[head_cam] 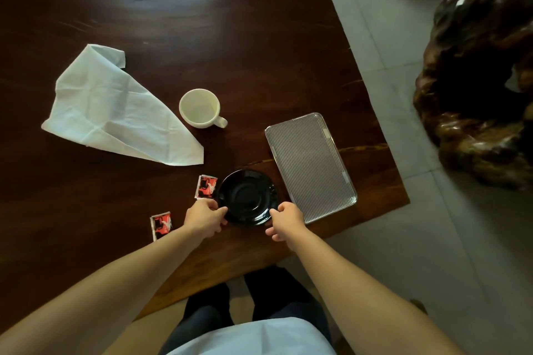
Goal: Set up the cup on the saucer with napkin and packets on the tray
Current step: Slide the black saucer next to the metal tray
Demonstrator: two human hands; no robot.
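Looking down from the head camera, the left hand and right hand are each pinching, in a curled grip, opposite rims of a glossy black saucer, which is sitting near the front of the dark wooden surface, just beside a ribbed silver tray. The saucer is looking stiff, slick and breakable, so gripping both rims seems safest.

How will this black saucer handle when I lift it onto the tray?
The saucer shines glossily, so it is probably slippery; the left hand and right hand gripping opposite edges seems wise. It looks like glazed ceramic: likely stiff, fairly heavy for its size, and apt to chip if knocked on the table.
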